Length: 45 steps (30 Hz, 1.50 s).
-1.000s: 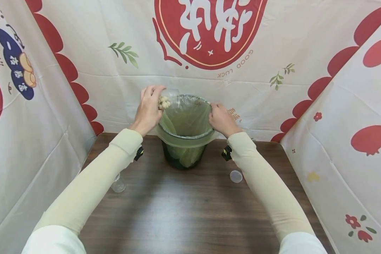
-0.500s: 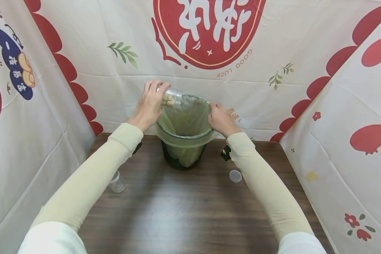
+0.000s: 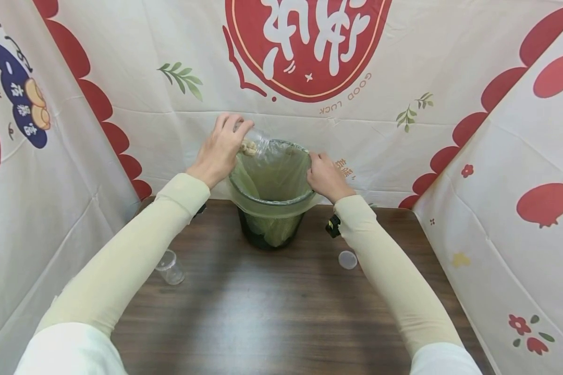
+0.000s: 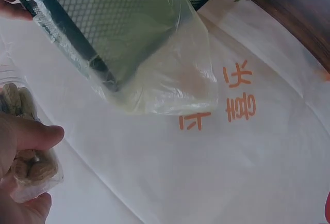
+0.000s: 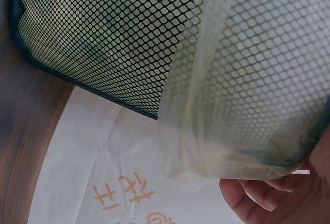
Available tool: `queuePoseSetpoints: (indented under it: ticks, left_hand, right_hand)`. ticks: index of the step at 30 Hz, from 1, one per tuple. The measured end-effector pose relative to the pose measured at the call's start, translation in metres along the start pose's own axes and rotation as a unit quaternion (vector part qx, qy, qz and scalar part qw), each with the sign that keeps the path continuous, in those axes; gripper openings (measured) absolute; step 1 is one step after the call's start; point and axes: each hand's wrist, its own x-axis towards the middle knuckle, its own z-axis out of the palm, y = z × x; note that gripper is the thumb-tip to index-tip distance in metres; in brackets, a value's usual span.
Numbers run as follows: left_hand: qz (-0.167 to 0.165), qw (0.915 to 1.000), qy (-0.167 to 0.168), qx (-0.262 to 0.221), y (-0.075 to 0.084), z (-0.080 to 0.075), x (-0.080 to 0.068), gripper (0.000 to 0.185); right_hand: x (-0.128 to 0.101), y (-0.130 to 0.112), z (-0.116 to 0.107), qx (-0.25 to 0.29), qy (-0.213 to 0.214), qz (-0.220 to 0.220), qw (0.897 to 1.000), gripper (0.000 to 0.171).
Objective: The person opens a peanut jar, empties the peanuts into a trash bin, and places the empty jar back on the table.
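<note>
In the head view my left hand (image 3: 218, 151) grips a clear plastic jar (image 3: 261, 139) on its side, mouth tipped toward the bin at the left part of its rim. Unshelled peanuts (image 4: 38, 170) lie inside the jar, with fingers and thumb around it in the left wrist view. The dark mesh trash bin (image 5: 118, 43) stands at the back of the table, lined with a thin yellow-green bag (image 3: 248, 208) folded over its rim. My right hand (image 3: 327, 178) holds the bin's right rim and the bag edge, its fingers curled over them.
On the wooden table (image 3: 248, 312), a second clear jar (image 3: 171, 268) stands near my left forearm. A round translucent lid (image 3: 347, 260) lies by my right forearm. Printed white cloth (image 3: 187, 130) hangs behind the bin and on both sides.
My left hand has risen slightly and moved a little right, tilting the jar's mouth further down toward the bin. The right hand keeps its place on the rim.
</note>
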Motion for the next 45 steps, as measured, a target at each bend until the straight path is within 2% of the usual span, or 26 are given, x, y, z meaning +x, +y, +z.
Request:
queuePoseSetpoints:
  ticks: [7, 16, 23, 28, 36, 40, 45]
  left_hand:
    - [0.019, 0.9993, -0.017, 0.027, -0.002, -0.006, 0.004, 0.054]
    - [0.07, 0.9949, -0.017, 0.071, -0.006, -0.012, 0.008, 0.046]
    - [0.098, 0.9867, -0.049, 0.12, -0.006, -0.011, 0.008, 0.039]
    - [0.108, 0.9827, -0.063, 0.136, -0.007, -0.011, 0.008, 0.042]
    - [0.136, 0.9778, -0.052, 0.151, -0.004, -0.014, 0.014, 0.035]
    - [0.142, 0.9757, -0.052, 0.159, -0.002, -0.015, 0.015, 0.034]
    - [0.125, 0.9782, -0.066, 0.152, -0.001, -0.019, 0.017, 0.04]
  right_hand:
    - [-0.001, 0.0, 0.0, 0.003, -0.002, 0.002, 1.0, 0.06]
    - [0.001, 0.001, 0.0, 0.002, -0.003, -0.003, 1.0, 0.058]
    - [0.001, 0.0, -0.001, -0.002, -0.001, -0.008, 1.0, 0.058]
    - [0.001, 0.0, 0.0, -0.004, 0.003, -0.011, 1.0, 0.058]
    - [0.001, 0.001, 0.0, -0.004, 0.002, -0.014, 1.0, 0.057]
    - [0.0, 0.0, -0.001, -0.006, 0.0, -0.019, 1.0, 0.056]
    - [0.0, 0.0, -0.002, -0.006, -0.002, -0.018, 1.0, 0.057]
